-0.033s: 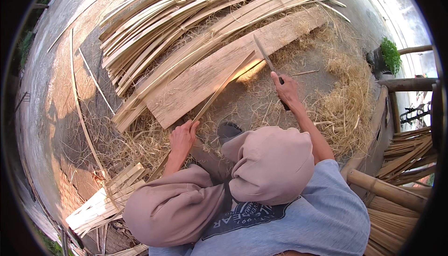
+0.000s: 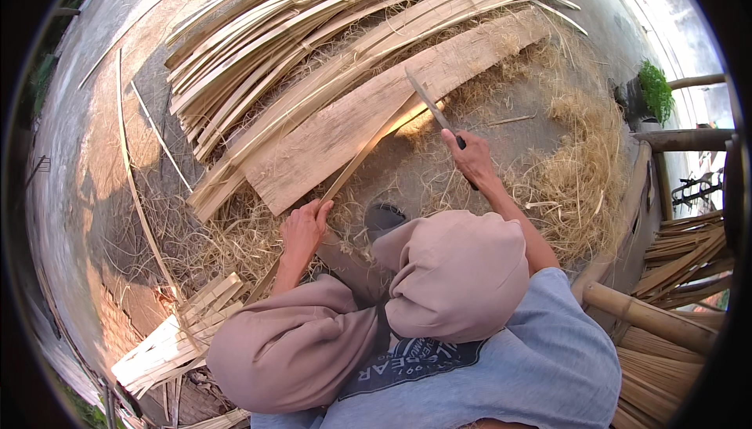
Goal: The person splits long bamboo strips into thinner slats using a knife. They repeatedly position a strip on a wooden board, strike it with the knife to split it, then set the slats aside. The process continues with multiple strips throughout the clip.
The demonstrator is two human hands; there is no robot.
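Head view only: left hand clamped around a thin bamboo strip, forearm coming up from the knee, strip running diagonally up-right across the wide plank. Right hand gripping a knife by its dark handle, arm extended forward, blade pointing up-left, edge meeting the strip's far end. Stack of split slats lies beyond; shavings sit right.
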